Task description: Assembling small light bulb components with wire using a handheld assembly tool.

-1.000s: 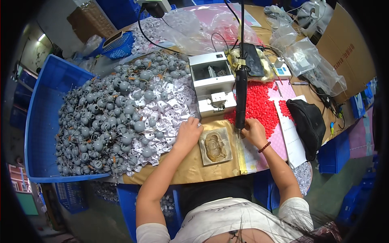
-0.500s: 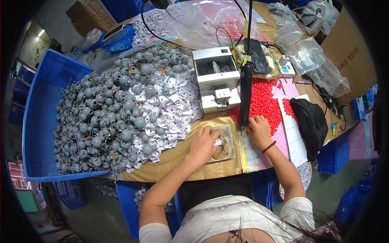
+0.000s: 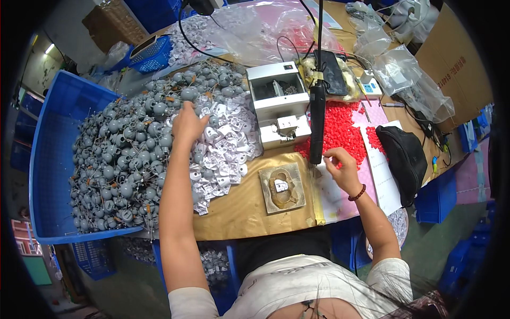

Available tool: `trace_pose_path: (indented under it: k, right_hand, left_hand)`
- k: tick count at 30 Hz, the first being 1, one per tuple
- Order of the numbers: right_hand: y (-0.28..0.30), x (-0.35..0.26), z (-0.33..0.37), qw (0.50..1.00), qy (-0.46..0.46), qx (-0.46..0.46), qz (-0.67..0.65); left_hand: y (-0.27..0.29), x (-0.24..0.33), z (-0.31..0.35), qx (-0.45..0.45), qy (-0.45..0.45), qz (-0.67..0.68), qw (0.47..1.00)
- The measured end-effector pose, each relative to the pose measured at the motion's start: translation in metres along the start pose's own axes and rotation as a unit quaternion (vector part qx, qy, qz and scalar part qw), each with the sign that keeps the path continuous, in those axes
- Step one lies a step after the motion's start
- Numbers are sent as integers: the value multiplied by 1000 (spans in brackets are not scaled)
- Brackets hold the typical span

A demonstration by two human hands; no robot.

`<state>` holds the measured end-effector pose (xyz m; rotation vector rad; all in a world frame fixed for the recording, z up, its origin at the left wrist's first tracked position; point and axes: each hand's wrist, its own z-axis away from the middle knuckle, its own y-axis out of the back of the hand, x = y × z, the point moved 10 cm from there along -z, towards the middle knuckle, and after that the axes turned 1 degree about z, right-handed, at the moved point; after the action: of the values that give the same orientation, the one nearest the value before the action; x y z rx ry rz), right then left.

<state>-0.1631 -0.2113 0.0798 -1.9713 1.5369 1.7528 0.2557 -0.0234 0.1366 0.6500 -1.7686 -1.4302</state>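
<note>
Crowded with parts, the table left little room; the left hand, fingers spread and holding nothing visible, pressed into the grey ball pile and might topple pieces, while the right hand, loosely curled beside the hanging screwdriver, seemed empty.

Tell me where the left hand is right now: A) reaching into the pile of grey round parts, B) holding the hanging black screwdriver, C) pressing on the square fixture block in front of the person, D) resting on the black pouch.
A: the left hand is stretched out over the pile of grey round parts, well away from the square fixture block.
</note>
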Motion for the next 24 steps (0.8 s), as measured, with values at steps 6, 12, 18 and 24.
trace_pose_path:
  k: [6,12,18,24]
  right_hand:
    - [-46,-65,18,982,143,-107,-62]
    - [-92,-80,35,954,265,-130,46]
    - [-112,-88,45,924,337,-150,100]
    - [-111,-84,54,928,308,-144,149]
  left_hand:
    - [25,6,15,-11,-24,379,925]
    - [91,62,61,32,-171,497,850]
    - [23,10,66,-184,102,566,797]
    - [132,72,105,-148,-154,547,809]
